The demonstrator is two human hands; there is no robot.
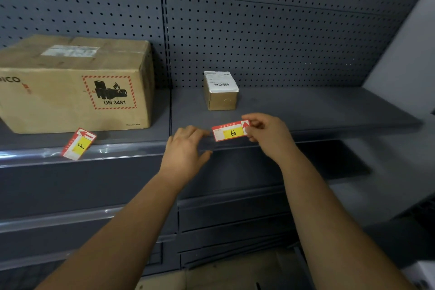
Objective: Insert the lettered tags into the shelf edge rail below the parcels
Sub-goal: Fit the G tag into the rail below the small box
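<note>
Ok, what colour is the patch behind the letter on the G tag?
Yellow, on the red-bordered G tag, clearest in the head view.

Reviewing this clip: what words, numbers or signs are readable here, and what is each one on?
"UN 3481": red-bordered battery hazard sign on the large cardboard box.
"ICO": same box's front, cut off by the frame edge.
"Made in China": same box, bottom corner, tiny.
"F": tilted tag lying askew across the shelf edge rail.
"G": second tag, pinched by the right hand.
Unreadable: small parcel barcode label, large box's top label, tags' red strips.
</note>
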